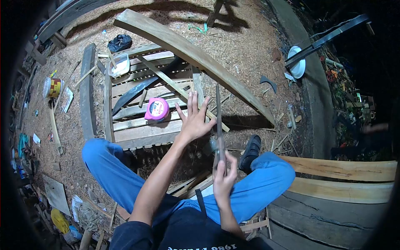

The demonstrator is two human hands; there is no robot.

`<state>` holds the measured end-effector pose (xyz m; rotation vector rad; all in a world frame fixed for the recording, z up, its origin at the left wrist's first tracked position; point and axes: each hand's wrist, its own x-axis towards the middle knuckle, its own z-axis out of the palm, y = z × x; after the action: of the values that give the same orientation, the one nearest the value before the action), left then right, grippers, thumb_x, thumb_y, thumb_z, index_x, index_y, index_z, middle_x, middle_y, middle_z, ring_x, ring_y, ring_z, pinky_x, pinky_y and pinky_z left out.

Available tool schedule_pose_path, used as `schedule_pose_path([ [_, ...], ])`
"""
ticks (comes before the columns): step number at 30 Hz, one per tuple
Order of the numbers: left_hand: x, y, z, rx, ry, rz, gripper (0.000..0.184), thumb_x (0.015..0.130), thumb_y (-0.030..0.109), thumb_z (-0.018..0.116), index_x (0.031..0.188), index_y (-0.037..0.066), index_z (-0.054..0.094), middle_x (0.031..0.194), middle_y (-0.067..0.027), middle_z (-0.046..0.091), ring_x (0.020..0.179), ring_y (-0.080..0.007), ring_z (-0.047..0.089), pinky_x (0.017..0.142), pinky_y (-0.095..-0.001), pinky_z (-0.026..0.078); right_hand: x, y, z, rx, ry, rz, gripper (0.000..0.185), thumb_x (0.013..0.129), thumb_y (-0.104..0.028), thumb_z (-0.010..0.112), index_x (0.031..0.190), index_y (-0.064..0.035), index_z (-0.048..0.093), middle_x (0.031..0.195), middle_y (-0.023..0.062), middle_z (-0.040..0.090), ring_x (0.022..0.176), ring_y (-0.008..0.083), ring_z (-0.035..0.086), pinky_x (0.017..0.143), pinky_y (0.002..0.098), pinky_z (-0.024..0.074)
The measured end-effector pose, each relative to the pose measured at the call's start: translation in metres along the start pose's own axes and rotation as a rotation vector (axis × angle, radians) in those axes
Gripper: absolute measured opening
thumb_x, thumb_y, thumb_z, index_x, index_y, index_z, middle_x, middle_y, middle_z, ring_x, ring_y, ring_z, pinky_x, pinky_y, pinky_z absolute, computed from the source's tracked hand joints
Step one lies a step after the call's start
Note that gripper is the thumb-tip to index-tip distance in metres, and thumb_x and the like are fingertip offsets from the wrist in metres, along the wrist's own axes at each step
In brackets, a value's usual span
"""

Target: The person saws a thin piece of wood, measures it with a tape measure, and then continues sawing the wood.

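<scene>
My left hand (pixel 193 121) lies with fingers spread over a thin wooden strip (pixel 164 79), which slants across a low slatted wooden bench. My right hand (pixel 225 177) is closed around the handle of what looks like a handsaw (pixel 219 125). Its long, dark blade is seen nearly edge-on, pointing away from me and crossing the strip close to my left thumb; teeth cannot be made out. Left of my left hand, a pink tape measure (pixel 157 109) rests on the bench slats (pixel 143 135).
A long curved wooden beam (pixel 187 52) arches beyond my hands. Left on the bench is a clear plastic tub (pixel 119 66), near a black plastic bag (pixel 120 43). Planks (pixel 333 168) lie on the right. A sandal-clad foot (pixel 251 152) is near the blade. Wood shavings cover the ground.
</scene>
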<state>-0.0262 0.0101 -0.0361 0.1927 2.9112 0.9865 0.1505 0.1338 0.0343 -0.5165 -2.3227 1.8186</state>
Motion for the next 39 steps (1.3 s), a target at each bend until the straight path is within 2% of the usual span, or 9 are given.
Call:
schedule_pose_path([
  [8,-0.003,-0.001,0.000,-0.020,0.045,0.037,0.089,0.092,0.058,0.061,0.166,0.023,0.025,0.173,-0.0241,-0.003,0.162,-0.0373,-0.013,0.113,-0.0775,-0.016,0.022,0.000,0.015,0.029,0.034,0.009,0.036,0.107,-0.015,0.057,0.136,0.0053,0.057,0.127,0.0188,0.065,0.114,0.0233,0.065,0.097,0.0365,0.0507],
  [11,0.001,0.000,-0.001,-0.045,0.022,0.028,0.089,0.093,0.059,0.060,0.166,0.022,0.024,0.173,-0.0244,-0.003,0.161,-0.0374,-0.014,0.113,-0.0772,-0.016,0.003,0.005,0.004,-0.116,0.038,-0.192,0.035,0.107,-0.016,0.056,0.135,0.0047,0.057,0.126,0.0188,0.066,0.113,0.0238,0.065,0.097,0.0365,0.0508],
  [21,-0.005,0.001,-0.002,-0.002,0.041,0.060,0.079,0.104,0.059,0.048,0.167,0.018,0.022,0.172,-0.0274,-0.003,0.161,-0.0393,-0.015,0.116,-0.0717,-0.020,0.003,0.005,0.001,0.021,0.026,0.027,0.036,0.105,-0.012,0.056,0.136,0.0051,0.058,0.124,0.0204,0.066,0.110,0.0253,0.066,0.095,0.0394,0.0523],
  [26,-0.007,0.006,0.004,0.085,0.221,0.108,0.078,0.104,0.055,0.049,0.165,0.012,0.026,0.168,-0.0320,0.011,0.160,-0.0458,-0.001,0.126,-0.0629,-0.002,0.016,0.014,-0.005,-0.185,0.083,-0.289,0.034,0.105,-0.011,0.057,0.134,0.0059,0.060,0.124,0.0175,0.068,0.101,0.0226,0.069,0.087,0.0344,0.0554],
  [29,-0.005,0.005,0.007,0.070,0.267,0.130,0.077,0.104,0.053,0.050,0.164,0.010,0.029,0.168,-0.0333,0.013,0.159,-0.0480,0.000,0.127,-0.0612,0.000,0.030,0.005,-0.001,0.029,0.039,0.006,0.034,0.105,-0.011,0.057,0.134,0.0060,0.060,0.125,0.0181,0.068,0.104,0.0241,0.069,0.090,0.0357,0.0551],
  [31,-0.006,0.007,0.002,0.107,0.261,0.129,0.076,0.105,0.051,0.049,0.163,0.006,0.030,0.167,-0.0348,0.015,0.158,-0.0504,0.002,0.128,-0.0604,0.003,0.023,0.016,-0.004,-0.016,0.035,-0.059,0.035,0.105,-0.011,0.057,0.135,0.0057,0.059,0.125,0.0177,0.068,0.103,0.0223,0.069,0.088,0.0348,0.0552],
  [33,-0.005,0.008,0.003,0.114,0.279,0.162,0.075,0.106,0.049,0.048,0.163,0.003,0.029,0.167,-0.0357,0.014,0.158,-0.0511,0.004,0.128,-0.0604,0.003,0.011,0.029,-0.006,-0.027,0.032,-0.187,0.032,0.109,-0.015,0.054,0.138,-0.0032,0.053,0.086,0.0057,0.063,0.051,0.0039,0.045,0.044,0.0225,0.0335],
  [37,-0.004,0.006,0.005,0.163,0.285,0.176,0.073,0.108,0.045,0.046,0.163,0.001,0.028,0.166,-0.0358,0.016,0.158,-0.0511,0.005,0.128,-0.0588,0.005,0.028,0.035,-0.001,-0.082,0.011,-0.214,0.033,0.109,-0.014,0.051,0.139,-0.0028,0.051,0.086,0.0089,0.067,0.048,0.0030,0.043,0.043,0.0217,0.0319],
  [39,-0.006,0.006,0.004,0.175,0.287,0.179,0.073,0.108,0.044,0.047,0.163,0.000,0.027,0.167,-0.0352,0.016,0.158,-0.0502,0.005,0.129,-0.0575,0.006,0.030,0.026,-0.001,-0.150,0.015,-0.189,0.034,0.108,-0.014,0.052,0.138,0.0002,0.053,0.099,0.0136,0.070,0.060,0.0071,0.056,0.051,0.0230,0.0439],
])
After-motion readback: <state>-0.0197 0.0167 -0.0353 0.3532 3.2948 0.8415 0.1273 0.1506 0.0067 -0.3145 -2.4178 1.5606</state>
